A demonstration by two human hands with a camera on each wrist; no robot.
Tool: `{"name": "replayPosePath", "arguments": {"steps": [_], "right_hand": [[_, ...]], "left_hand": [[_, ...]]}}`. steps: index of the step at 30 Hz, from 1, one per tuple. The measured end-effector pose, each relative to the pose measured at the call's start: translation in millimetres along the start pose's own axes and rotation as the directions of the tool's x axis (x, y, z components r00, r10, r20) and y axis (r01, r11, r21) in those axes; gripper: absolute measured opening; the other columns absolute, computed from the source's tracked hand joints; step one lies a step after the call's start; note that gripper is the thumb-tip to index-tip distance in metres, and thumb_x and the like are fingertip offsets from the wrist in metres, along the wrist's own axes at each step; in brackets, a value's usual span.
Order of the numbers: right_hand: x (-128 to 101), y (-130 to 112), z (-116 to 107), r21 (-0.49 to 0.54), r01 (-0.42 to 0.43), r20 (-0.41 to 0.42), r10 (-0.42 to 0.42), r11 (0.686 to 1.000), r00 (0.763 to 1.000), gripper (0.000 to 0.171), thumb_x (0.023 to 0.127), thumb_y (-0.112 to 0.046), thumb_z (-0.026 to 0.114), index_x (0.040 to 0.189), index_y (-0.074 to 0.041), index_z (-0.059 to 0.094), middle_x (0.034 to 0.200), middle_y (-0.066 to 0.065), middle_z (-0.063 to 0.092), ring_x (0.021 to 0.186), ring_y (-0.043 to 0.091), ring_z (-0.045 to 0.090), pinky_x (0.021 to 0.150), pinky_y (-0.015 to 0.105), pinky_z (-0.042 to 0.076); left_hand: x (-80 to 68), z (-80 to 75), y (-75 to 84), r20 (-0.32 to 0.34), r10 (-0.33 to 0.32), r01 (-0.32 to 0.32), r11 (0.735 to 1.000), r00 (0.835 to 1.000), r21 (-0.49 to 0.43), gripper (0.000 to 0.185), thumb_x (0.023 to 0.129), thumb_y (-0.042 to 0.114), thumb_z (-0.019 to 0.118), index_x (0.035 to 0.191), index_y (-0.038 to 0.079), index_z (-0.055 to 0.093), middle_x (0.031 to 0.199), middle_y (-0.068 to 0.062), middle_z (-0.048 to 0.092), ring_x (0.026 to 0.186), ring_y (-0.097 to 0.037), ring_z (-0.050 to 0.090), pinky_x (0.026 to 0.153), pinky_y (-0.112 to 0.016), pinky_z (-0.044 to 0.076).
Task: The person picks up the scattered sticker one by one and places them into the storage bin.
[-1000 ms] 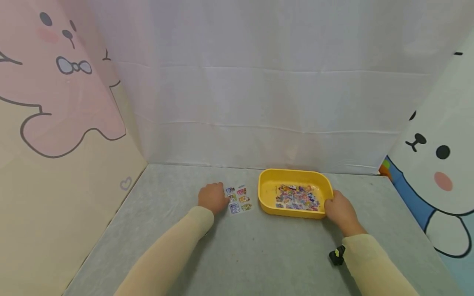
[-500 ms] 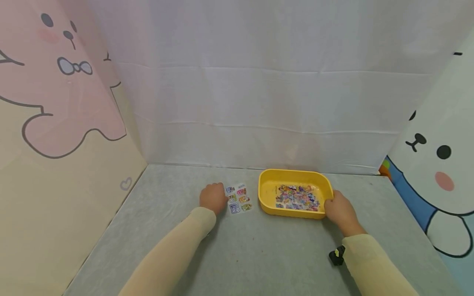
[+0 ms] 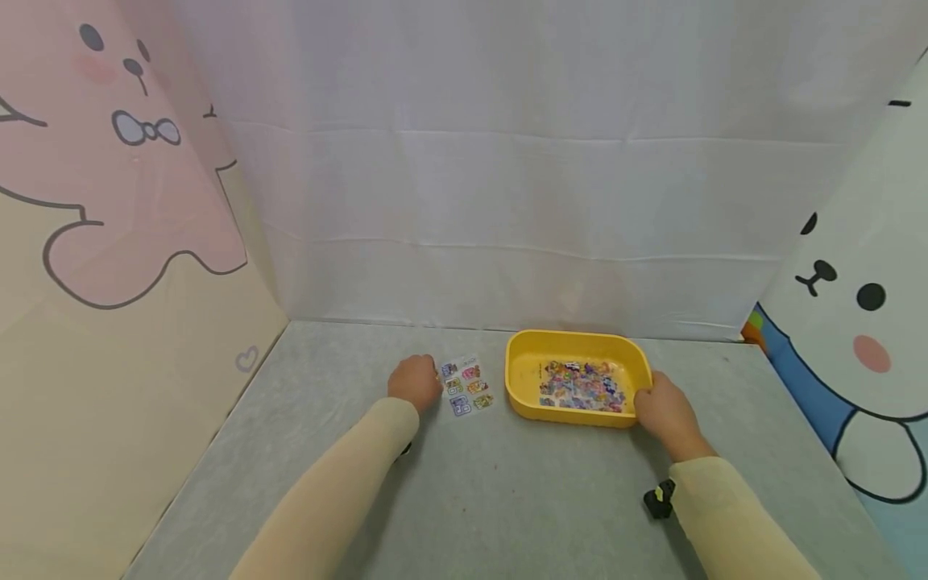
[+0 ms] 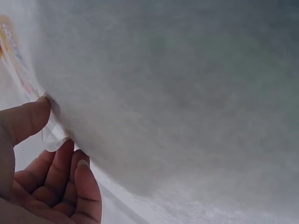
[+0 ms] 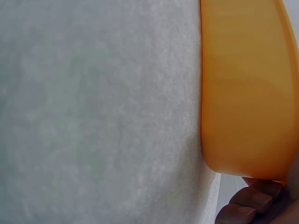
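My left hand [image 3: 415, 383] is at the left edge of a small clear sticker sheet [image 3: 466, 387] with colourful pictures in two columns. In the left wrist view, the thumb [image 4: 32, 116] and curled fingers pinch the sheet's transparent edge just off the table surface. To the right of that sheet stands a shallow yellow plastic tray [image 3: 565, 416], holding a pile of similar colourful stickers [image 3: 582, 387]. My right hand [image 3: 670, 415] grips the tray's right end, thumb over the rim. From the right wrist, the curled fingers [image 5: 252, 198] show against the tray's outer end wall.
A grey table [image 3: 493, 499] runs back to a white curtain [image 3: 464, 201]. Printed cartoon panels flank it, a pink figure [image 3: 145, 209] at left and a white one [image 3: 848, 338] at right. A small black device [image 3: 659, 499] is at the right cuff.
The sticker sheet has tilted slightly and shifted a little with my left hand, which moved slightly left and back. My right hand and the tray have stayed put.
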State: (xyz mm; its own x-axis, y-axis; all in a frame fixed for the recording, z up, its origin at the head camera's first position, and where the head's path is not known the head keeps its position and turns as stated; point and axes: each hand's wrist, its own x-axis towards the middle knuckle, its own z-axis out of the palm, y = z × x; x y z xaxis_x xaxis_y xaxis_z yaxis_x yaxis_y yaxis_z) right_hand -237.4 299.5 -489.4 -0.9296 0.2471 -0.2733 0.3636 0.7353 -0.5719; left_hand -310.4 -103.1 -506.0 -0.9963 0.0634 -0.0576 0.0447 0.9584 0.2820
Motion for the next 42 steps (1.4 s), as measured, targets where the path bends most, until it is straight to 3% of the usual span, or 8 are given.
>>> {"name": "replayPosePath", "arguments": {"steps": [9, 13, 17, 21, 26, 30, 42], "right_hand": [[0.9, -0.1, -0.6, -0.011, 0.000, 0.008, 0.000, 1.000, 1.000, 0.053, 0.102, -0.013, 0.033, 0.146, 0.017, 0.032, 0.117, 0.027, 0.054, 0.097, 0.036, 0.052, 0.083, 0.050, 0.046], [0.2, -1.3, -0.8, -0.006, 0.000, 0.005, 0.000, 1.000, 1.000, 0.053, 0.102, -0.012, 0.033, 0.146, 0.017, 0.032, 0.118, 0.027, 0.054, 0.097, 0.036, 0.052, 0.083, 0.050, 0.046], [-0.6, -2.8, -1.5, -0.008, 0.006, 0.001, -0.006, 1.000, 1.000, 0.053, 0.101, -0.011, 0.033, 0.145, 0.018, 0.032, 0.117, 0.027, 0.054, 0.097, 0.037, 0.052, 0.084, 0.051, 0.045], [-0.7, -2.5, -0.8, -0.004, -0.002, 0.002, 0.002, 1.000, 1.000, 0.053, 0.101, -0.011, 0.033, 0.146, 0.018, 0.032, 0.117, 0.027, 0.054, 0.097, 0.036, 0.052, 0.083, 0.051, 0.046], [-1.0, -1.8, 0.2, 0.003, -0.018, 0.007, 0.018, 1.000, 1.000, 0.054, 0.101, -0.011, 0.033, 0.147, 0.018, 0.030, 0.118, 0.027, 0.054, 0.097, 0.036, 0.052, 0.084, 0.050, 0.047], [-0.9, -1.5, 0.3, 0.001, -0.021, 0.009, 0.021, 1.000, 1.000, 0.054, 0.102, -0.012, 0.033, 0.147, 0.018, 0.030, 0.118, 0.027, 0.054, 0.097, 0.036, 0.052, 0.084, 0.050, 0.047], [-1.2, -2.1, 0.3, -0.004, -0.025, 0.005, 0.025, 1.000, 1.000, 0.054, 0.101, -0.011, 0.034, 0.147, 0.018, 0.031, 0.119, 0.027, 0.054, 0.097, 0.036, 0.052, 0.086, 0.051, 0.047]], "left_hand": [[6.3, -1.5, -2.1, 0.061, -0.011, 0.018, 0.994, 0.998, -0.107, 0.020, 0.086, 0.011, 0.077, 0.105, 0.003, 0.072, 0.094, -0.007, 0.070, 0.084, -0.023, 0.063, 0.080, -0.043, 0.054], [9.6, -3.2, -5.2, 0.109, -0.019, 0.042, 0.975, 0.994, -0.219, 0.012, 0.087, 0.011, 0.075, 0.096, 0.004, 0.072, 0.086, -0.005, 0.068, 0.076, -0.020, 0.061, 0.070, -0.038, 0.053], [10.3, -5.6, -9.7, 0.137, 0.008, 0.036, 0.948, 0.991, -0.315, 0.010, 0.086, 0.011, 0.075, 0.081, 0.008, 0.067, 0.077, -0.002, 0.065, 0.071, -0.019, 0.058, 0.062, -0.032, 0.047], [10.2, -6.2, -12.0, 0.161, 0.035, 0.032, 0.918, 0.986, -0.395, 0.012, 0.086, 0.011, 0.074, 0.077, 0.009, 0.066, 0.072, 0.000, 0.065, 0.069, -0.018, 0.055, 0.061, -0.030, 0.043], [11.6, -7.1, -13.6, 0.215, 0.053, 0.059, 0.874, 0.975, -0.483, 0.008, 0.091, 0.008, 0.072, 0.082, 0.005, 0.070, 0.071, 0.000, 0.069, 0.067, -0.014, 0.060, 0.060, -0.026, 0.045], [12.9, -9.7, -15.2, 0.266, 0.030, 0.126, 0.826, 0.963, -0.550, 0.009, 0.097, 0.006, 0.067, 0.092, 0.002, 0.074, 0.077, -0.002, 0.072, 0.071, -0.014, 0.066, 0.061, -0.027, 0.051], [15.1, -18.5, -24.1, 0.274, -0.009, 0.190, 0.743, 0.962, -0.642, 0.013, 0.100, 0.005, 0.061, 0.095, -0.001, 0.072, 0.079, -0.006, 0.071, 0.069, -0.015, 0.065, 0.062, -0.028, 0.054]]}}
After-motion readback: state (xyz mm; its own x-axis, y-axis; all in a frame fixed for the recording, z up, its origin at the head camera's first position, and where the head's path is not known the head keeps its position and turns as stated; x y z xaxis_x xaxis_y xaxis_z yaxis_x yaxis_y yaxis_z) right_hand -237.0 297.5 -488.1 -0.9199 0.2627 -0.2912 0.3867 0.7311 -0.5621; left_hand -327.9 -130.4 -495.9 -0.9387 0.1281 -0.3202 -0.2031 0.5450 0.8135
